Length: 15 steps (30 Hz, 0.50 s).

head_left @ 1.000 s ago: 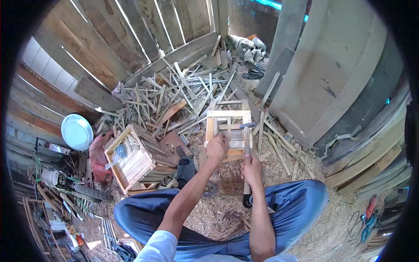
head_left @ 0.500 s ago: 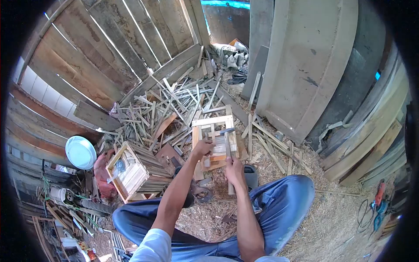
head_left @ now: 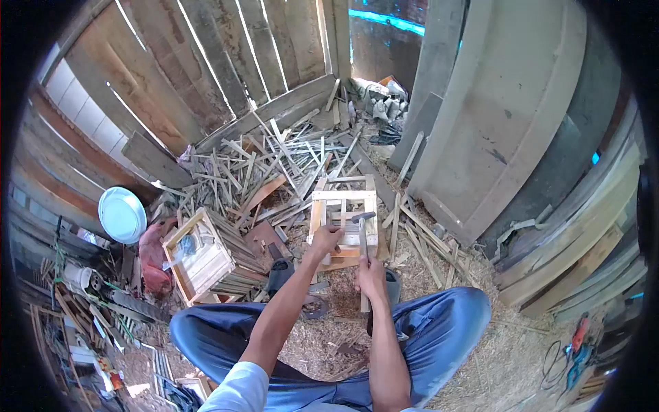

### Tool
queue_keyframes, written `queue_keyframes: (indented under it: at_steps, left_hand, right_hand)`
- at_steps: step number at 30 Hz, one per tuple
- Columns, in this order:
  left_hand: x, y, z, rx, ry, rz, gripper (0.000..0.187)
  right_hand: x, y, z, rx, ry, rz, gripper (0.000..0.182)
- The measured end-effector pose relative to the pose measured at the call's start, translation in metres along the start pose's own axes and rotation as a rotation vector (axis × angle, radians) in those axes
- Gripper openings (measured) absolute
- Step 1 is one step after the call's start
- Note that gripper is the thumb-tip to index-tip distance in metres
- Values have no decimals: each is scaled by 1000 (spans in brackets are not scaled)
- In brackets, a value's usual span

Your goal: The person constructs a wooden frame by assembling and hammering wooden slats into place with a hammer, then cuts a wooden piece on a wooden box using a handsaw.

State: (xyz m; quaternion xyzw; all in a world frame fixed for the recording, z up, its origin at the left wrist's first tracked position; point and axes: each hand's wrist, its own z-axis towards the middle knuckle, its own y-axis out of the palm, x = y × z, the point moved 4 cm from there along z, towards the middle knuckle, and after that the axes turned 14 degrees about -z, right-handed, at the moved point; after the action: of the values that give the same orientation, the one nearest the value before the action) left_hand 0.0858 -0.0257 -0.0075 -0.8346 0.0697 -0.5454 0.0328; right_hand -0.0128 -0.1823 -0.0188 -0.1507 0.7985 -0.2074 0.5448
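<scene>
A small slatted wooden frame (head_left: 344, 195) lies on the ground between my feet. My right hand (head_left: 371, 277) is wrapped round the wooden handle of a hammer (head_left: 363, 237). The hammer's dark head is over the right side of the frame, and the handle's end sticks out below my fist. My left hand (head_left: 325, 241) is closed at the frame's near left part, its fingertips pinched together over the slats. I cannot tell what is in that pinch.
A stacked wooden crate (head_left: 206, 254) with a plastic bag stands at the left, near a light blue basin (head_left: 122, 215). Loose wood strips (head_left: 254, 161) are heaped beyond the frame. Boards (head_left: 563, 247) lean at the right, and a corded power tool (head_left: 580, 357) lies lower right.
The view has shifted slightly, so the frame and hands appear a little lower. The hammer stays low over the frame in my right hand, and my left hand remains at the slats.
</scene>
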Motion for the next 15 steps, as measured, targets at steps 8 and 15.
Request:
queue_keyframes:
  at_steps: [8, 15]
  left_hand:
    - [2, 4, 0, 195, 6, 206, 32]
    - [-10, 12, 1, 351, 47, 260, 34]
  right_hand:
    - [-34, -10, 1, -75, 79, 296, 33]
    - [-44, -8, 20, -151, 159, 348, 32]
